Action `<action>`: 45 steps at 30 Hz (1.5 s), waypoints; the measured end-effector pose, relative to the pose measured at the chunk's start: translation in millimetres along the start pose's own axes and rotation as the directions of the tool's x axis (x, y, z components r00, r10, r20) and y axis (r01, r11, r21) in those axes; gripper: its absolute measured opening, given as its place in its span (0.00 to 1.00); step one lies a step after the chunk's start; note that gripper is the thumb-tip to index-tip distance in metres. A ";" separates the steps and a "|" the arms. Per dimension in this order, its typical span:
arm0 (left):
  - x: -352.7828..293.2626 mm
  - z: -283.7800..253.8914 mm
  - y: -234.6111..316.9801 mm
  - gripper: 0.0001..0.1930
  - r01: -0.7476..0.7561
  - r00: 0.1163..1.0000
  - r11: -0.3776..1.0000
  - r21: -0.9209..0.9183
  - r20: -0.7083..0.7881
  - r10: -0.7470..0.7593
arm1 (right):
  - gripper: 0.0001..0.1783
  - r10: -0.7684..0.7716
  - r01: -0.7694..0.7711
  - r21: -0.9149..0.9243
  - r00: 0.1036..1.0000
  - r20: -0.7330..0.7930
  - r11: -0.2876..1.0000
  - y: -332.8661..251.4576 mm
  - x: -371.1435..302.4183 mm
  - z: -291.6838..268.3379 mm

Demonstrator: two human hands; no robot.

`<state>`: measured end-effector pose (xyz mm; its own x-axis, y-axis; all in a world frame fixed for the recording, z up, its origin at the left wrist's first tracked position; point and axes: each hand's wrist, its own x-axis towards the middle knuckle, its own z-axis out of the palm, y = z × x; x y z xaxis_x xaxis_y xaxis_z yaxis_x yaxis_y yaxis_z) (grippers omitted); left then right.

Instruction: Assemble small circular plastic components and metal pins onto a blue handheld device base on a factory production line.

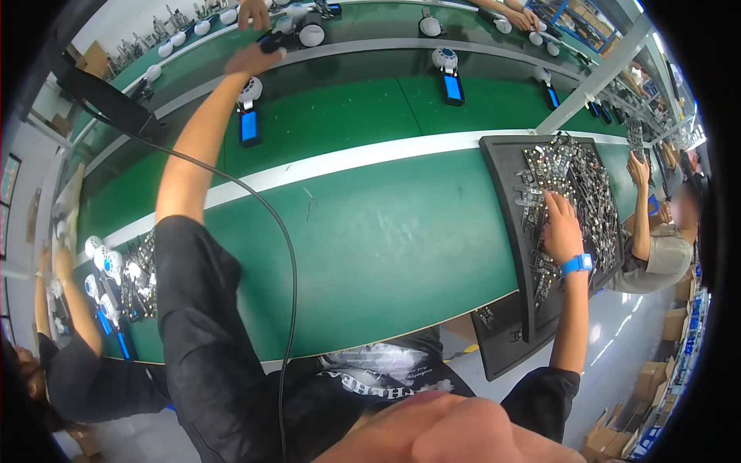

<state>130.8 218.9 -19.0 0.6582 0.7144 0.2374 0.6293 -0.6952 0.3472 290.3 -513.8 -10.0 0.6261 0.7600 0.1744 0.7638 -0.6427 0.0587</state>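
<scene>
Probably picking small parts with right hand, reaching black device with left hand, can't tell either grip, next needing one part isolated.

Black tray on green bench

Surface: green
Rail: white
Tray: black
Small parts: 2 main tones, silver and black, with pale gold flecks
Wristband: bright blue
Handheld units: black, blue screens, white round heads with dark blue spots
Cable: black
Shirt: black, white-and-grey print
Cartons: brown
</scene>
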 end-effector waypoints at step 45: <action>-310.2 14.9 144.1 0.10 -0.225 0.827 0.500 -0.836 0.108 0.552 | 0.35 -0.023 0.077 0.947 0.997 -0.073 0.311 -267.2 62.8 59.4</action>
<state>23.5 -104.2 -56.1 0.9363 0.1984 0.2898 -0.1785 -0.4420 0.8791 134.7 -288.6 -73.1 0.5949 0.7657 0.2445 0.4338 -0.0498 -0.8996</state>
